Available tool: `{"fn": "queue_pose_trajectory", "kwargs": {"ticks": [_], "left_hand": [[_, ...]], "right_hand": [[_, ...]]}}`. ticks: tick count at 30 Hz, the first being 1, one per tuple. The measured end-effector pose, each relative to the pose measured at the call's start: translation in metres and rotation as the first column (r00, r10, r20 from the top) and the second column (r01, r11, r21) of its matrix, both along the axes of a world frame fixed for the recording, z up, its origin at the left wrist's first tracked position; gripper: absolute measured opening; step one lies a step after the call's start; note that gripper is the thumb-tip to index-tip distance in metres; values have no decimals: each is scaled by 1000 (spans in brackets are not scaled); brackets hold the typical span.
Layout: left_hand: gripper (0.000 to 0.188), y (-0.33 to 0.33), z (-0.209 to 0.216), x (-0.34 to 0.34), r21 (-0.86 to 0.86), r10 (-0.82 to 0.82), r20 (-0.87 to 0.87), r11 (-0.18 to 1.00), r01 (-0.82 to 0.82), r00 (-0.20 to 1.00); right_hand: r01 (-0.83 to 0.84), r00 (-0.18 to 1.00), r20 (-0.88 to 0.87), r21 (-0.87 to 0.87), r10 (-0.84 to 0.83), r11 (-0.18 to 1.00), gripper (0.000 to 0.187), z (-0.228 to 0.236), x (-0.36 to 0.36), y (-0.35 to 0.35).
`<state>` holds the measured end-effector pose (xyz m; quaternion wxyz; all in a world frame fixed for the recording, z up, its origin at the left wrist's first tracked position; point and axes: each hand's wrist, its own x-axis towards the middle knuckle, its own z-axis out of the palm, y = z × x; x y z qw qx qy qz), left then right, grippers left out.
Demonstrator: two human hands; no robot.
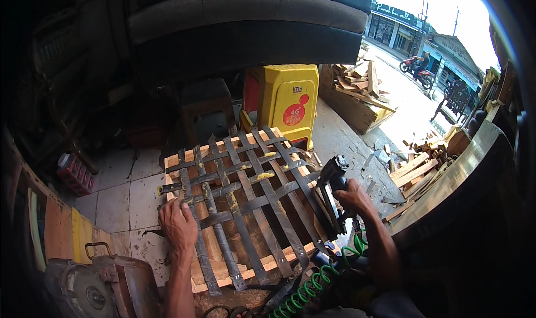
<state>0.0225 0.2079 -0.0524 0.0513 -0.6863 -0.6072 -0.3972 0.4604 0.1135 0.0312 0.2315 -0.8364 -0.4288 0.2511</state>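
Note:
A wooden frame (195, 287) lies before me, with dark rubber-like straps (245, 187) woven crosswise over it; some have yellow smears. My left hand (177, 224) is at the frame's left edge, its fingers bent down over the end of a crosswise strap (220, 190). Exactly how the fingertips grip that end is partly hidden. On the opposite side, my right hand (355, 197) is wrapped round the handle of a black air staple gun (334, 174), held at the frame's right edge. From its handle a green coiled air hose (310, 287) runs down toward me.
A yellow plastic stool (287, 100) stands just beyond the frame, beside a dark stool (205, 97). A dark padded seat (245, 16) spans the top. Wood offcuts (416, 170) lie right. A rusty machine with a disc (92, 295) and a pink-filled bottle (75, 175) are left.

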Motion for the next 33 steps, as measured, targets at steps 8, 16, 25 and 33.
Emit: {"fn": "queue_pose_trajectory", "kwargs": {"ticks": [8,16,25,33], "left_hand": [[45,-7,-29,-55,-307,241,-71,918,-251,968],[57,43,-34,-65,-444,314,-4,850,-283,949],[58,30,-100,-93,-421,308,753,905,66,582],[41,12,-107,-90,-461,322,727,884,83,606]], "right_hand": [[-34,997,65,-15,35,999,35,-1,-3,0],[6,995,97,-1,-5,1000,38,-3,12,-7],[-31,987,150,-135,52,990,43,-6,31,21],[84,968,239,-1,-81,996,47,-22,30,8]]}}
